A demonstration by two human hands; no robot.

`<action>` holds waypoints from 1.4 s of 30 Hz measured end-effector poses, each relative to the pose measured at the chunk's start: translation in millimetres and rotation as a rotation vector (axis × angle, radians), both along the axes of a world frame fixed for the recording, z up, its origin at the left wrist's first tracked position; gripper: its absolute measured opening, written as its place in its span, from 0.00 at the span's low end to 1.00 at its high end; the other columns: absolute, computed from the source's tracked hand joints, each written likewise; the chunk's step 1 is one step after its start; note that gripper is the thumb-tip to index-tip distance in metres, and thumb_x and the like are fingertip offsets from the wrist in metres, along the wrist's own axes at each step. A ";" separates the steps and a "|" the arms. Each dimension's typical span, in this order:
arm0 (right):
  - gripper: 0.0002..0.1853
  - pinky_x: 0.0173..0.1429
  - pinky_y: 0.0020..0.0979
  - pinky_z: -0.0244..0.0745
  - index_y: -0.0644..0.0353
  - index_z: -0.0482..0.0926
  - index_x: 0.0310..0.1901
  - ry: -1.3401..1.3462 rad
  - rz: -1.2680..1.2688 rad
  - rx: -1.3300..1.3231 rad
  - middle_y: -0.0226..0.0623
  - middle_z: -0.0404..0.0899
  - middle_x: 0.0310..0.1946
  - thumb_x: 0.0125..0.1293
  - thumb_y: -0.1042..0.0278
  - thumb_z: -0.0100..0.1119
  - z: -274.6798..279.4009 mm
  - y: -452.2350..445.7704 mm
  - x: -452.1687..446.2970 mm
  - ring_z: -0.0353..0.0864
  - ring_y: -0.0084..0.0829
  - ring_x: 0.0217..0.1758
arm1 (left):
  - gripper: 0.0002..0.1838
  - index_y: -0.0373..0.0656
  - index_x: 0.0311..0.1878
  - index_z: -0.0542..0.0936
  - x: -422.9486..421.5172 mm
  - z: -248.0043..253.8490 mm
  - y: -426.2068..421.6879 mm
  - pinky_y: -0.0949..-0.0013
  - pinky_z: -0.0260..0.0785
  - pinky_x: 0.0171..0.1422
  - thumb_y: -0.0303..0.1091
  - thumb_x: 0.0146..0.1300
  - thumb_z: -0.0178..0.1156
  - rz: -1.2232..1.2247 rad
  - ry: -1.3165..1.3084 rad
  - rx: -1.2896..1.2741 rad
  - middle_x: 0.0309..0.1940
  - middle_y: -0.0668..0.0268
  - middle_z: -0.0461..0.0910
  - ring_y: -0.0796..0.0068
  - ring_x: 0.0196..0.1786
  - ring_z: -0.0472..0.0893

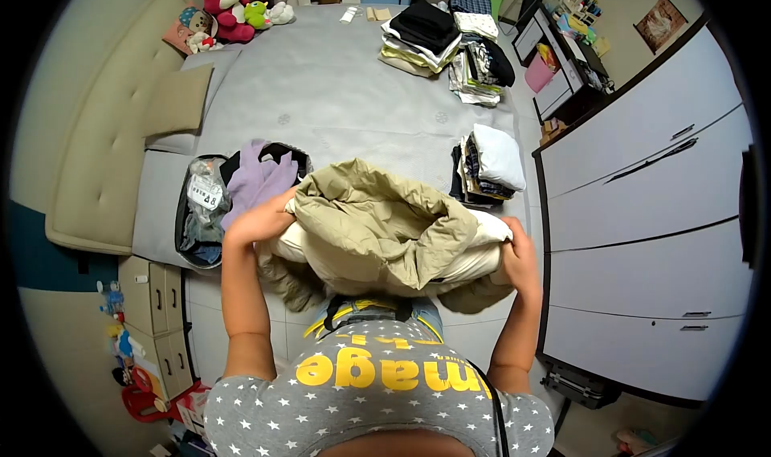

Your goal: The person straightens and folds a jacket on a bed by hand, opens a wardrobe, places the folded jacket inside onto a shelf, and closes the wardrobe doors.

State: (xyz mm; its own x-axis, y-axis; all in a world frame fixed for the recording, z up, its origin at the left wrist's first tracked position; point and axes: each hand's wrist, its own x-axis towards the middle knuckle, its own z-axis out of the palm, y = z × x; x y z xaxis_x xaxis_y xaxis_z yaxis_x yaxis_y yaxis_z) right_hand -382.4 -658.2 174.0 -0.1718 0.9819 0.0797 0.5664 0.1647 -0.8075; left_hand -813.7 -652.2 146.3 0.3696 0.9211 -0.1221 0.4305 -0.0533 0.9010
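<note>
A khaki padded jacket [377, 224] with a cream inside hangs in front of my body, held up between both hands. My left hand [265, 218] is closed on one shoulder side of it, with the fingertips hidden in the fabric. At the opposite side my right hand [520, 255] pinches the jacket's edge. The wide collar stands up toward the bed, and the sleeves droop below. Just beyond my left hand, a purple garment [261, 180] spills over an open dark case [183, 216] that also holds a clear plastic bag [207, 192] and more clothes.
The grey bed [345, 87] bears a folded stack [490, 164] near my right hand and larger clothes piles [422, 39] farther back. Plush toys [229, 11] and a beige cushion [178, 95] lie by the headboard. White wardrobe doors [634, 216] line the right; a drawer cabinet [152, 320] stands left.
</note>
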 end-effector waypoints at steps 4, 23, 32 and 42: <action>0.15 0.43 0.41 0.71 0.60 0.71 0.46 -0.167 -0.006 0.110 0.57 0.76 0.35 0.56 0.81 0.46 6.5 49.2 -7.5 0.77 0.53 0.42 | 0.21 0.36 0.60 0.65 -10.4 -13.1 58.9 0.68 0.59 0.63 0.27 0.62 0.48 -0.035 0.121 0.088 0.56 0.52 0.71 0.64 0.59 0.69; 0.14 0.52 0.44 0.71 0.66 0.72 0.45 -0.647 0.070 -0.618 0.54 0.73 0.43 0.56 0.72 0.49 -393.8 -13.6 -43.5 0.74 0.52 0.48 | 0.16 0.38 0.46 0.74 82.3 -395.4 1.9 0.55 0.65 0.55 0.25 0.52 0.48 0.376 0.601 -0.459 0.44 0.45 0.75 0.46 0.50 0.73; 0.43 0.60 0.46 0.64 0.66 0.56 0.61 -0.642 -0.241 -1.144 0.52 0.61 0.60 0.47 0.54 0.67 -480.6 -43.4 -42.5 0.61 0.48 0.63 | 0.24 0.35 0.56 0.69 66.3 -533.7 -109.3 0.62 0.64 0.58 0.21 0.51 0.46 0.507 0.464 -0.775 0.50 0.43 0.74 0.48 0.54 0.73; 0.25 0.56 0.38 0.67 0.66 0.71 0.53 -0.709 -0.260 -0.637 0.50 0.75 0.47 0.55 0.62 0.60 -504.8 -17.2 -22.7 0.72 0.47 0.53 | 0.28 0.39 0.64 0.60 97.0 -491.8 -56.3 0.67 0.63 0.57 0.25 0.59 0.50 0.840 -0.340 -1.231 0.50 0.53 0.75 0.59 0.52 0.72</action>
State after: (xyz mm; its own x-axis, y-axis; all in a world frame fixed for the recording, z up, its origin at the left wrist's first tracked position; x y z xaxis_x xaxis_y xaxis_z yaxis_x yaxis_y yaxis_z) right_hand -405.2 -675.4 -330.8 0.2516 0.8193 -0.5151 0.9103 -0.3811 -0.1615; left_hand -716.7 -708.5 -345.6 -0.0239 0.2652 -0.9639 -0.2766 0.9248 0.2613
